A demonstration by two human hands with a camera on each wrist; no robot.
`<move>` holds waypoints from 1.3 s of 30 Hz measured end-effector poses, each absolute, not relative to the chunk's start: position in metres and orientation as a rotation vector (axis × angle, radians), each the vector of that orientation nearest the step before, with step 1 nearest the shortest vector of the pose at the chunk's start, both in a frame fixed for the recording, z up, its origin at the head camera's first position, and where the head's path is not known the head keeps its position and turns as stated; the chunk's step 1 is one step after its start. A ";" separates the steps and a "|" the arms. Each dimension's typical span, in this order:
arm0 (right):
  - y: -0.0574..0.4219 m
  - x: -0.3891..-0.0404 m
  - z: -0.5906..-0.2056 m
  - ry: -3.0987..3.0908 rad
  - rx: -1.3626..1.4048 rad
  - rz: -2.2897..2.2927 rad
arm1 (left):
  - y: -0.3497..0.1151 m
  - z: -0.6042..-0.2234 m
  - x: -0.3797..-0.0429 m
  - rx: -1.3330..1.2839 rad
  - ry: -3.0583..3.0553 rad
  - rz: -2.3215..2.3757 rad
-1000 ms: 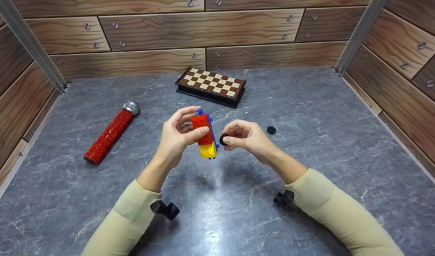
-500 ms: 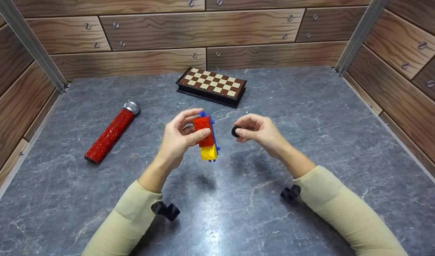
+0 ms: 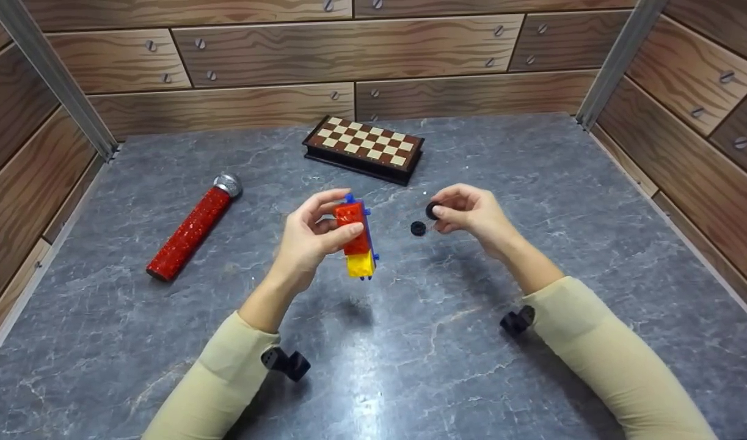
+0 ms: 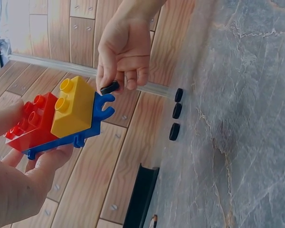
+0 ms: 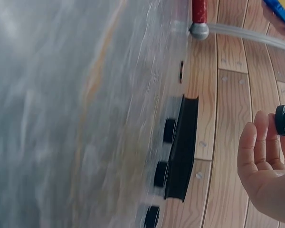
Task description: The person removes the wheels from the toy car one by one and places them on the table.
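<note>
My left hand (image 3: 306,238) grips a toy car body (image 3: 353,241) above the table, thumb on its red brick. The body has a red brick (image 4: 32,121), a yellow brick (image 4: 76,109) and a blue base (image 4: 88,133) with a hook at one end and small axle stubs. To its right, my right hand (image 3: 480,214) pinches a small black wheel (image 3: 433,210) between thumb and fingers, apart from the car. One loose wheel (image 3: 418,228) shows on the table near that hand; in the left wrist view several wheels (image 4: 177,110) lie in a row.
A folded chessboard box (image 3: 364,146) lies at the back middle. On the left side is a red glittery microphone (image 3: 193,229) with a silver head. Wood-patterned walls (image 3: 342,55) enclose the grey marbled table (image 3: 373,379).
My right hand has drawn back to the right and away from the car, with the wheel still pinched. A loose wheel has come into sight beside it. The left hand has barely shifted.
</note>
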State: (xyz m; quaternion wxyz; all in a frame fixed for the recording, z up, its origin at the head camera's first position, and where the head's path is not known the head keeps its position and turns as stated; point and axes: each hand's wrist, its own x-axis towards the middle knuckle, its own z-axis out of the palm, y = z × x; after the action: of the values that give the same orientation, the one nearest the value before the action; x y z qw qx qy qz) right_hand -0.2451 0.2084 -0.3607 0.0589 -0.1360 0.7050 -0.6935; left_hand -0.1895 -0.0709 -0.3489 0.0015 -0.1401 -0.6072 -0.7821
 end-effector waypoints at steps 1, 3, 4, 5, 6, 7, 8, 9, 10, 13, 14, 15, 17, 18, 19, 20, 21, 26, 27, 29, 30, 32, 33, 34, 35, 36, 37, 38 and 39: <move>0.211 -0.246 -0.361 2.138 -0.398 -2.103 | -0.071 -0.349 -0.189 -0.442 -1.906 -2.455; 0.216 -0.249 -0.362 2.151 -0.371 -2.101 | -0.070 -0.349 -0.189 -0.445 -1.902 -2.461; 0.219 -0.251 -0.363 2.160 -0.356 -2.099 | -0.070 -0.349 -0.189 -0.444 -1.902 -2.462; 0.221 -0.253 -0.364 2.175 -0.340 -2.093 | -0.070 -0.349 -0.189 -0.444 -1.903 -2.461; 0.224 -0.254 -0.365 2.193 -0.329 -2.084 | -0.070 -0.350 -0.189 -0.442 -1.905 -2.462; 0.227 -0.256 -0.365 2.209 -0.317 -2.075 | -0.070 -0.350 -0.189 -0.441 -1.908 -2.460; 0.230 -0.257 -0.366 2.223 -0.306 -2.065 | -0.070 -0.350 -0.189 -0.439 -1.913 -2.457; 0.232 -0.259 -0.366 2.229 -0.297 -2.059 | -0.070 -0.350 -0.189 -0.437 -1.917 -2.456; 0.235 -0.260 -0.366 2.239 -0.283 -2.055 | -0.070 -0.350 -0.189 -0.436 -1.922 -2.453; 0.242 -0.264 -0.365 2.245 -0.243 -2.052 | -0.070 -0.350 -0.188 -0.431 -1.936 -2.444; 0.244 -0.265 -0.364 2.251 -0.228 -2.049 | -0.070 -0.350 -0.188 -0.430 -1.941 -2.441; 0.247 -0.267 -0.364 2.261 -0.211 -2.043 | -0.069 -0.350 -0.188 -0.429 -1.945 -2.439; 0.253 -0.270 -0.364 2.299 -0.171 -2.019 | -0.069 -0.350 -0.188 -0.425 -1.954 -2.436; 0.256 -0.271 -0.364 2.320 -0.146 -1.999 | -0.069 -0.350 -0.188 -0.423 -1.959 -2.437; 0.260 -0.273 -0.365 2.341 -0.126 -1.970 | -0.069 -0.350 -0.188 -0.420 -1.961 -2.438; 0.264 -0.274 -0.366 2.359 -0.106 -1.938 | -0.069 -0.350 -0.188 -0.417 -1.961 -2.439; 0.267 -0.276 -0.367 2.377 -0.085 -1.904 | -0.070 -0.350 -0.188 -0.411 -1.959 -2.443; 0.281 -0.282 -0.372 2.442 -0.013 -1.730 | -0.070 -0.349 -0.188 -0.388 -1.946 -2.454; 0.282 -0.283 -0.373 2.453 0.000 -1.701 | -0.070 -0.349 -0.188 -0.387 -1.943 -2.457; 0.285 -0.284 -0.375 2.476 0.022 -1.646 | -0.070 -0.349 -0.188 -0.389 -1.941 -2.459; 0.286 -0.285 -0.376 2.479 0.034 -1.626 | -0.069 -0.349 -0.188 -0.391 -1.942 -2.459; 0.289 -0.287 -0.377 2.493 0.070 -1.587 | -0.069 -0.349 -0.188 -0.396 -1.945 -2.453; 0.290 -0.288 -0.378 2.498 0.092 -1.571 | -0.069 -0.349 -0.189 -0.398 -1.946 -2.450; 0.291 -0.289 -0.379 2.504 0.111 -1.552 | -0.069 -0.349 -0.188 -0.400 -1.947 -2.446; 0.292 -0.289 -0.379 2.507 0.127 -1.535 | -0.069 -0.349 -0.188 -0.403 -1.949 -2.443; 0.294 -0.290 -0.379 2.507 0.142 -1.520 | -0.069 -0.349 -0.189 -0.405 -1.948 -2.443; 0.295 -0.291 -0.379 2.511 0.155 -1.500 | -0.069 -0.349 -0.189 -0.406 -1.948 -2.441; 0.296 -0.292 -0.379 2.511 0.163 -1.484 | -0.069 -0.349 -0.189 -0.406 -1.948 -2.441; 0.297 -0.292 -0.379 2.509 0.169 -1.470 | -0.069 -0.349 -0.189 -0.405 -1.949 -2.440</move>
State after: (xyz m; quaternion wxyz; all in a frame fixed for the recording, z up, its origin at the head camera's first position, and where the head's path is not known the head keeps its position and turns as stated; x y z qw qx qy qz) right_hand -0.2923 0.2970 -0.3792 0.1144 0.0575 0.8557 -0.5014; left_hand -0.1889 -0.0693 -0.3491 -0.0036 -0.1287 -0.6189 -0.7748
